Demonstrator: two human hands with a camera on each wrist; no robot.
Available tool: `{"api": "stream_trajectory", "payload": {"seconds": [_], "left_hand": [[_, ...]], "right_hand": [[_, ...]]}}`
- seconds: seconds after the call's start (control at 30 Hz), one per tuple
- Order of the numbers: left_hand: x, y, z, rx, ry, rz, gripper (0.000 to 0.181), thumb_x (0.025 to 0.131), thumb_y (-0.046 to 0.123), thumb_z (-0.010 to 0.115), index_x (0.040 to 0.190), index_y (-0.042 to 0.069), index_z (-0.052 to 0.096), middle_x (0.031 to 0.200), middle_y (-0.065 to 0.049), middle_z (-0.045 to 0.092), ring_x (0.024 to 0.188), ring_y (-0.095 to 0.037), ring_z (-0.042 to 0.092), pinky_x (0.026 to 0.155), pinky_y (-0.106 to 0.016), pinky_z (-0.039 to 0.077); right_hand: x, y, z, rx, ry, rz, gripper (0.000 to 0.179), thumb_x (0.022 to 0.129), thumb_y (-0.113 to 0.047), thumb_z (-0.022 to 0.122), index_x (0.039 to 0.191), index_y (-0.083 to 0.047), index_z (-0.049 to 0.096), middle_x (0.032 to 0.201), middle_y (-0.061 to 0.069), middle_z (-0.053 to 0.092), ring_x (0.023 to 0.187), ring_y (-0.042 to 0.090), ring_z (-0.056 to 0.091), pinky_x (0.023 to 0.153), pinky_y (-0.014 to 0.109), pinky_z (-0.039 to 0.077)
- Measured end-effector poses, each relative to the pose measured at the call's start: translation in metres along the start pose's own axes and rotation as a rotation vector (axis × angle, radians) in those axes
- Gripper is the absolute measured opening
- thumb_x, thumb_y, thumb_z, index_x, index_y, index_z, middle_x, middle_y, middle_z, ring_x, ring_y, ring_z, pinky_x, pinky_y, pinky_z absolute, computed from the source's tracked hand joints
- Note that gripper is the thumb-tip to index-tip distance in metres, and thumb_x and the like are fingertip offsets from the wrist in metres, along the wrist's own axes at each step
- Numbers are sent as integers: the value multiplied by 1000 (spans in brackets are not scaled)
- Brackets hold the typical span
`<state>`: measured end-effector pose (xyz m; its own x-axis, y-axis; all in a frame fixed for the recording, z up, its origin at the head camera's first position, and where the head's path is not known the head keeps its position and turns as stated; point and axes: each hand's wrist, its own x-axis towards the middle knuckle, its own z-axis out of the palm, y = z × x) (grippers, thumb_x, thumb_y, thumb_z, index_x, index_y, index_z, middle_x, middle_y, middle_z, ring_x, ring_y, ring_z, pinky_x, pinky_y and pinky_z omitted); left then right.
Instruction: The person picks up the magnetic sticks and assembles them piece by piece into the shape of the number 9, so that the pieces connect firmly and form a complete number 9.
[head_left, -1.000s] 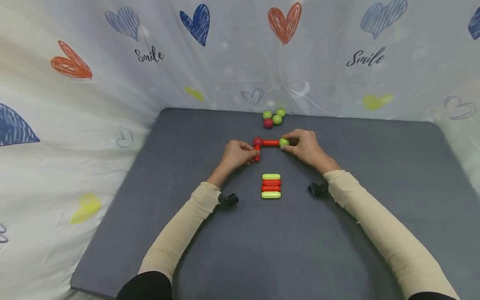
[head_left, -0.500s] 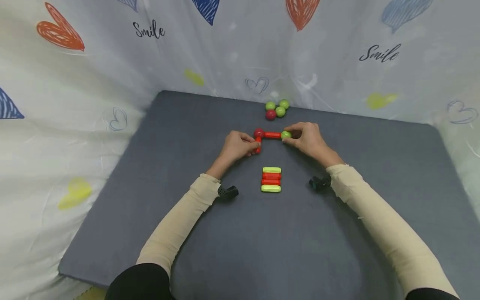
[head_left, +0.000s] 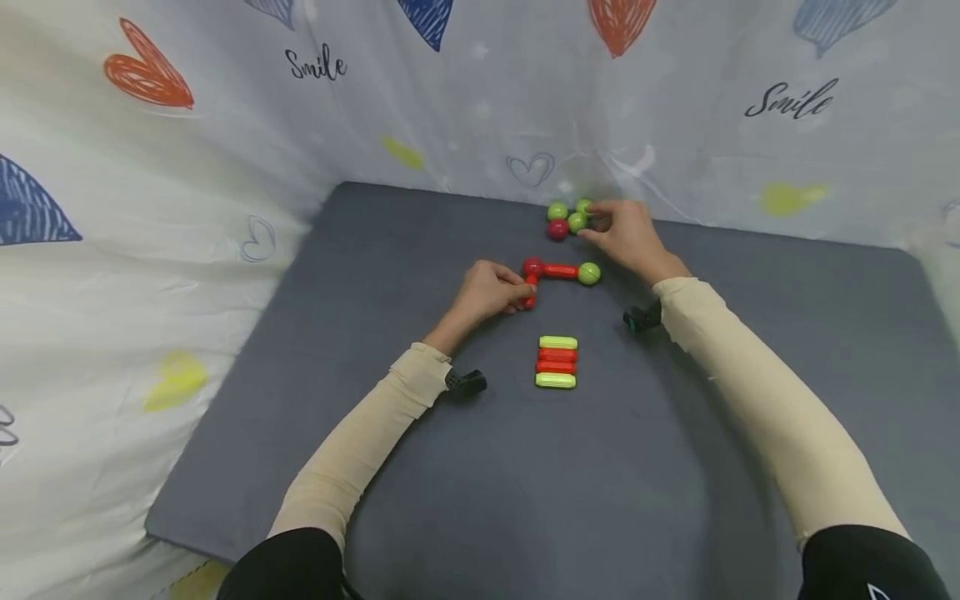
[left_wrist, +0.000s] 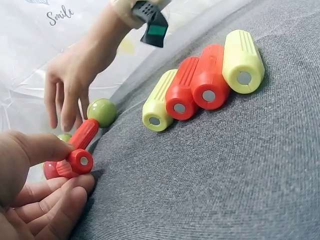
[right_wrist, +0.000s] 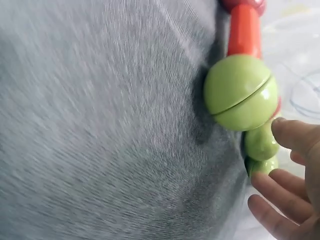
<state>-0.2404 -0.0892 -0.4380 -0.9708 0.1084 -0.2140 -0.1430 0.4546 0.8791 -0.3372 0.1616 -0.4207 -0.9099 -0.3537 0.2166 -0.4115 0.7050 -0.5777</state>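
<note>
My left hand (head_left: 487,290) pinches a red magnetic rod (left_wrist: 82,161) between thumb and fingers. That rod meets a red ball (head_left: 532,267), from which a second red rod (head_left: 561,271) runs right to a green ball (head_left: 588,273), forming a corner. Beyond this, my right hand (head_left: 628,237) reaches to a cluster at the back of the table, thumb and fingers spread around its right side. The cluster holds a red ball (head_left: 557,229) and several green balls (head_left: 557,212). In the right wrist view the joined green ball (right_wrist: 241,92) partly hides the cluster.
Nearer the person, two yellow-green rods (head_left: 556,381) and two red rods (head_left: 557,355) lie side by side on the grey table (head_left: 450,483). A white curtain (head_left: 480,100) printed with hearts hangs right behind the back edge.
My right hand has left the joined green ball and moved back to the ball cluster. My left hand keeps its pinch on the red rod. The head view has shifted slightly.
</note>
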Motion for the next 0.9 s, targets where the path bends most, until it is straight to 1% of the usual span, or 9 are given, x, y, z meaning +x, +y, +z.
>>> {"api": "stream_trajectory", "payload": {"seconds": [0.1,0.2,0.3,0.4,0.53,0.6,0.77,0.83,0.9], "left_hand": [[1,1,1,8,-3,6,18,84,26,83,86,9,78,73,-4,72,65,-17,70,58,-29,57],[0,-1,2,11,-9,6,19,84,27,83,86,9,78,73,-3,72,64,-17,70,58,-29,57],[-1,-2,3,10,-6,9,18,84,27,83,86,9,78,72,-3,72,63,-17,70,57,-29,57],[-2,-2,2,7,10,11,17,84,26,83,85,9,78,72,-3,72,63,-17,70,57,-29,57],[-4,-2,7,3,4,14,16,84,24,83,85,9,78,72,-3,72,62,-17,70,57,-29,57],[-5,-1,8,-5,-6,19,16,84,24,84,86,8,78,73,-4,72,63,-17,70,58,-29,57],[-4,2,5,-40,-14,23,17,84,22,84,87,6,78,74,-6,72,65,-18,70,58,-30,58],[-3,2,3,-48,-7,17,17,84,22,84,86,6,78,75,-6,73,64,-18,70,58,-30,57],[-3,2,1,-56,1,7,17,83,22,84,86,6,78,75,-7,73,64,-18,70,58,-30,58]], "right_hand": [[8,1,1,-70,-23,-50,39,85,-13,81,120,3,70,113,20,70,91,33,69,83,48,52],[12,4,5,-103,-24,-80,37,83,-12,83,116,1,73,108,18,71,88,31,67,79,48,52],[15,5,10,-101,2,-87,30,82,-14,84,107,-1,76,98,16,72,82,29,66,74,47,51],[18,5,14,-78,36,-78,27,82,-15,84,102,1,76,94,17,73,81,30,67,73,46,51],[11,6,11,-35,45,-35,30,81,-9,83,105,6,74,98,21,72,86,33,68,78,47,52],[5,5,6,-4,38,7,32,81,-7,82,108,8,73,101,23,72,89,36,68,80,48,53],[-13,0,-13,46,35,115,35,89,-13,77,118,4,70,110,24,70,96,37,67,81,50,53],[-23,-1,-19,53,66,119,34,90,-15,76,119,2,71,108,23,70,94,36,68,80,50,53],[-35,-3,-25,63,112,106,33,88,-15,78,117,1,72,104,23,71,91,36,69,79,50,53]]}}
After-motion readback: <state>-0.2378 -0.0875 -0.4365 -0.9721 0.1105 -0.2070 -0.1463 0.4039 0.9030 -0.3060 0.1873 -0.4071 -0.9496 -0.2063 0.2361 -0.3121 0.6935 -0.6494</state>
